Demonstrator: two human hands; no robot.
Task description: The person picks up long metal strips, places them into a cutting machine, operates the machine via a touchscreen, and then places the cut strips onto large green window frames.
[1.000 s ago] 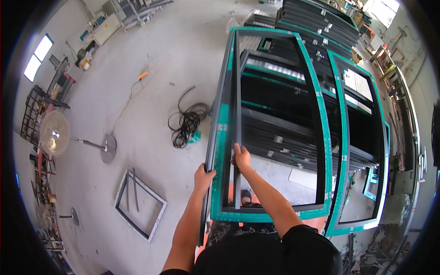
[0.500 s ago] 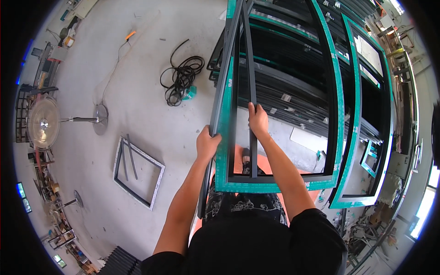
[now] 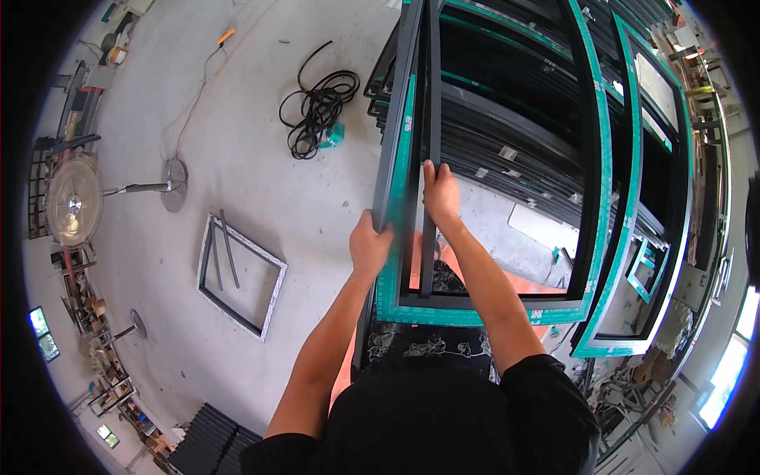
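Standing upright before me is a tall dark window frame (image 3: 546,313) with green protective film along its faces. My left hand (image 3: 370,244) is closed round its left side, where a long dark grey bar (image 3: 398,127) runs along the outer edge. Inside the opening, my right hand (image 3: 441,194) grips a narrow dark strip (image 3: 428,261) that stands nearly upright, close to the frame's left side. The strip's lower end is at the frame's bottom bar. My fingertips on the far side of both pieces are partly hidden.
More dark frames and bars (image 3: 507,170) are stacked behind, with another green-filmed frame (image 3: 629,182) to the right. On the floor at left lie a coiled black hose (image 3: 321,111) and a small frame (image 3: 237,277) with two loose strips. A fan (image 3: 75,202) stands far left.
The strip in my right hand has shifted left within the opening, its lower end now nearer the frame's left side. My left hand keeps its hold. The whole view has shifted slightly.
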